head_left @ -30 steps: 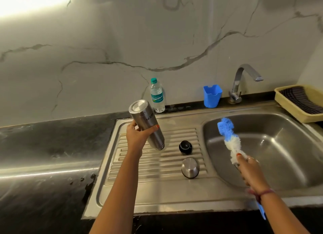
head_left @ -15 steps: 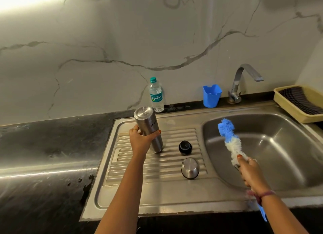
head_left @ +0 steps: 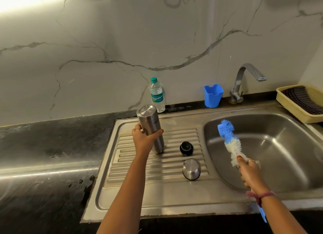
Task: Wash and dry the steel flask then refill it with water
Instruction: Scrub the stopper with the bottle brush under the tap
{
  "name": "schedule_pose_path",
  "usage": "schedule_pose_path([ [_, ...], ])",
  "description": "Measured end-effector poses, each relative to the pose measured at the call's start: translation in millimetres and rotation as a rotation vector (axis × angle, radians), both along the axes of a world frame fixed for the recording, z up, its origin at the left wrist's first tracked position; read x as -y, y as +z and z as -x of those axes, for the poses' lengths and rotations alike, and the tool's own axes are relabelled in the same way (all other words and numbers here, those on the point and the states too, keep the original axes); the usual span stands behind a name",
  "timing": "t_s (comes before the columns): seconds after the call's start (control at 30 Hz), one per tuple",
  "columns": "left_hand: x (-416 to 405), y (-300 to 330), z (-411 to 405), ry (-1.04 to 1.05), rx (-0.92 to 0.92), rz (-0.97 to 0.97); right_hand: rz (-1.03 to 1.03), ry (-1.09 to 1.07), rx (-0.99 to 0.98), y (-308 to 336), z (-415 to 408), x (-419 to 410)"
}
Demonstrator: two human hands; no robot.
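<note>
Flask [head_left: 153, 129] gripped upside-down on drainboard [head_left: 157, 163] by left hand [head_left: 144, 139]; right hand [head_left: 250, 172] grips brush [head_left: 229, 141].

On my black counter [head_left: 43, 146], a blue plastic cup [head_left: 213, 95] stands against the marble wall [head_left: 122, 32], just left of the tap's base. A yellow tray [head_left: 286, 105] with a dark ribbed insert sits at the far right, beside the basin. The counter's front edge near me shows chipped, worn patches.
</note>
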State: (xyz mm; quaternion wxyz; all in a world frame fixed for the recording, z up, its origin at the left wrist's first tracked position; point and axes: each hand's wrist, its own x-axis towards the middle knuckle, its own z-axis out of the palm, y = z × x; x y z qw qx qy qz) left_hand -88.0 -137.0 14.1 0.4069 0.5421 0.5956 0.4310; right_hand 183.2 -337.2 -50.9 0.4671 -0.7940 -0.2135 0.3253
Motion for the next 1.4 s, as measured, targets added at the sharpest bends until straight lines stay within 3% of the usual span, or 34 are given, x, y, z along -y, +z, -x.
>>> schedule_pose_path([
  [0.73,24,-13,12,0.015,0.003,0.037,0.032,0.007,-0.046,-5,2,-5],
  [0.93,67,-25,13,0.047,0.237,0.145,0.037,0.022,-0.054,-5,3,-4],
  [1.07,92,-38,1,-0.023,0.288,0.226,0.034,0.013,-0.05,-5,2,-2],
  [1.3,88,-35,-40,-0.241,0.166,0.249,0.01,0.0,-0.046,-4,-1,4],
  [1.4,71,-36,-56,-0.271,0.007,0.211,0.003,-0.009,-0.025,-4,-5,8],
])
